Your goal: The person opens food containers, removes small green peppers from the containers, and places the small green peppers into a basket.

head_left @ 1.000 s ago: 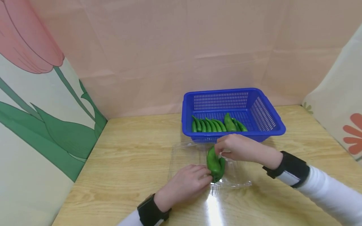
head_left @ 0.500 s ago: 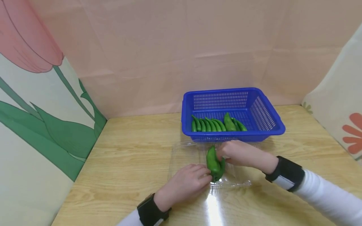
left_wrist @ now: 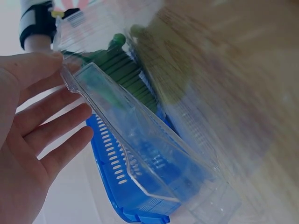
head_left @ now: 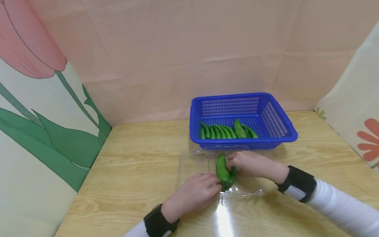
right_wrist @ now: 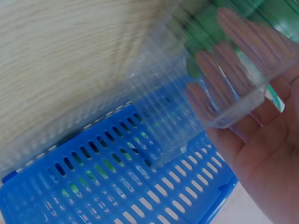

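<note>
Seen only through ribbed plastic in the right wrist view: fingers of the right hand [right_wrist: 268, 140], behind the clear plastic clamshell box [right_wrist: 219, 88]. Blurred to a smear in the left wrist view: wooden table [left_wrist: 243, 70]. Hidden under the left hand [head_left: 193, 192]: near left corner of that box. Cut off by the edge: blue slotted plastic basket [right_wrist: 117, 186].

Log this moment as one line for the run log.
left hand: open, fingers against clear tray | right hand: fingers on green peppers in tray | blue basket: more peppers inside, behind tray
</note>
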Motion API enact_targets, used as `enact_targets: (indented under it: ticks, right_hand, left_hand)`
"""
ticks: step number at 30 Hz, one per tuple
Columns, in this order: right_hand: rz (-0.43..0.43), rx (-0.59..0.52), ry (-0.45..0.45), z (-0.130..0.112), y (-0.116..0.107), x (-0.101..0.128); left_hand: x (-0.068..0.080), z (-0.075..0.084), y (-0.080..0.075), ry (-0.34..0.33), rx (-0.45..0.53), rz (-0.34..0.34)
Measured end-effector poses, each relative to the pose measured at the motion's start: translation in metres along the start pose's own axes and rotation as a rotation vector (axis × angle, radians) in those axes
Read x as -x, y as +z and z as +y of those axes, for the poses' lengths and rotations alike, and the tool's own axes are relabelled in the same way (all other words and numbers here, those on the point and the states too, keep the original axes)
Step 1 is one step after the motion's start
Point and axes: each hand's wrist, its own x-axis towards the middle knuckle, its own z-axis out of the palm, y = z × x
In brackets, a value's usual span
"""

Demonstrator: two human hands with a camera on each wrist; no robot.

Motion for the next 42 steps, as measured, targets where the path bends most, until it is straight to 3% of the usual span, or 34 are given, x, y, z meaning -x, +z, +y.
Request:
enact_targets:
  ticks: [12, 19, 42]
  right_hand:
    - [-0.063, 0.010, 0.037, 0.001, 0.008, 0.005]
    - [-0.048, 0.043, 0.025, -0.004, 0.005, 0.008]
    - [-0.007, -0.005, -0.008, -0.011, -0.004, 0.015]
  left_hand:
    - [0.000, 0.000, -0.001, 0.001, 0.005, -0.005]
    - [0.000, 0.002, -0.001, -0.028, 0.038, -0.007]
    - [0.001, 0.002, -0.001, -0.025, 0.039, -0.001]
